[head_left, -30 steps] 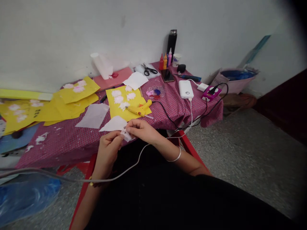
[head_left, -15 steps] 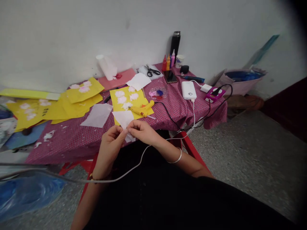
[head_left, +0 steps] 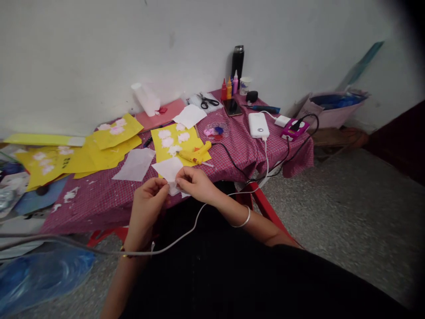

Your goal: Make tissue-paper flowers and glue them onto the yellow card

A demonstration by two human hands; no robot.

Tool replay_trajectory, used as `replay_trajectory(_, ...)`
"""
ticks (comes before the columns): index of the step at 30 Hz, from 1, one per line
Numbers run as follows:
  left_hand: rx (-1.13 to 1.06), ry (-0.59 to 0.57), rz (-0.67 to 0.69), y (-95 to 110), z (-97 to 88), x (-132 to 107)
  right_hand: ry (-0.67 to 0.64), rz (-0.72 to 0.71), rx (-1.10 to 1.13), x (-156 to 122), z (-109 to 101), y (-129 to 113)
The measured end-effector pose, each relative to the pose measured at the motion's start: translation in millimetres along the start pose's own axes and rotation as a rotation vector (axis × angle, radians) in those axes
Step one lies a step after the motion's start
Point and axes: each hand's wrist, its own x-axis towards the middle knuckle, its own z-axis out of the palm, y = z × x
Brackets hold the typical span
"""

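My left hand (head_left: pixel 148 207) and my right hand (head_left: pixel 195 182) meet just in front of the table's near edge. Both are closed, pinching a small crumpled piece of white tissue paper (head_left: pixel 174 189) between their fingertips. A larger white tissue sheet (head_left: pixel 168 168) lies on the red checked tablecloth (head_left: pixel 99 199) right behind the fingers. Beyond it sits a yellow card (head_left: pixel 175 142) with white and pink tissue flowers, and a yellow glue gun (head_left: pixel 195 153) rests across its near corner.
More yellow cards (head_left: pixel 109 133) and a white sheet (head_left: pixel 134 165) lie left. Scissors (head_left: pixel 206 101), paint bottles (head_left: pixel 229 87), a black flask (head_left: pixel 237 60), a phone (head_left: pixel 232 106), a white power bank (head_left: pixel 258 125) and cables sit at the back right. A white cable (head_left: pixel 186 228) crosses my lap.
The loose sheet behind my fingers has shifted slightly and the view has moved a little; both hands stay pinched on the tissue piece in the same place.
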Motion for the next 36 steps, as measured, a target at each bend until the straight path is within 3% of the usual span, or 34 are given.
replay_trajectory(4,-0.111,-0.038,-0.044,1,-4.1,0,-0.058,-0.127,-0.148,-1,-7,-12)
replay_trajectory(9,-0.167,-0.076,-0.044,6,-10.2,8,-0.271,-0.379,-0.41,2,-20,-40)
replay_trajectory(17,-0.347,-0.231,-0.134,23,-26.4,33,-0.421,-0.44,-0.862,22,-27,-69)
replay_trajectory(24,-0.433,-0.325,-0.243,21,-28.8,43,-0.432,-0.525,-0.978,39,-21,-71)
replay_trajectory(32,-0.478,-0.28,-0.279,21,-30.8,41,-0.469,-0.629,-0.934,41,-30,-75)
replay_trajectory(36,-0.481,-0.27,-0.275,25,-29.6,38,-0.584,-0.716,-0.887,43,-34,-82)
